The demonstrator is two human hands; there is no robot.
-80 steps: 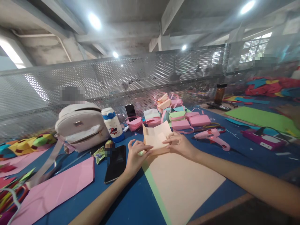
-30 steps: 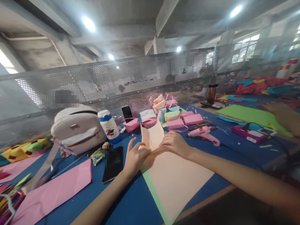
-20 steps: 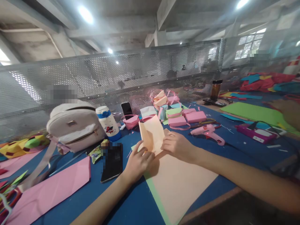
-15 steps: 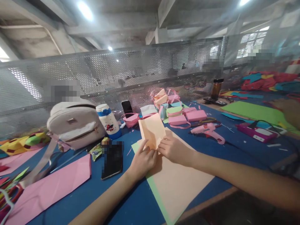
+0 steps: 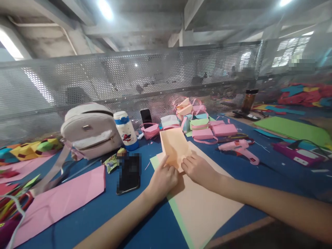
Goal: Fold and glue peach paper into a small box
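Note:
A folded piece of peach paper [image 5: 176,141] stands partly raised above a large peach sheet [image 5: 204,204], with a green sheet [image 5: 177,216] showing along its left edge. My left hand [image 5: 166,176] grips the folded piece at its near left, index finger stretched along it and the other fingers curled. From the right, my right hand [image 5: 198,169] pinches the same piece near its lower right corner. Both thumbs are mostly hidden.
A pink glue gun [image 5: 240,149] lies to the right, before small pink paper bags [image 5: 202,134]. On the left are a dark phone [image 5: 129,174], a white bottle [image 5: 126,131], a backpack [image 5: 90,129] and pink paper [image 5: 67,200]. A perforated metal panel [image 5: 160,72] stands behind.
The view has turned slightly left, so the table things sit farther right. Both hands keep hold of the folded paper. A blurred hand at the far right has gone from view.

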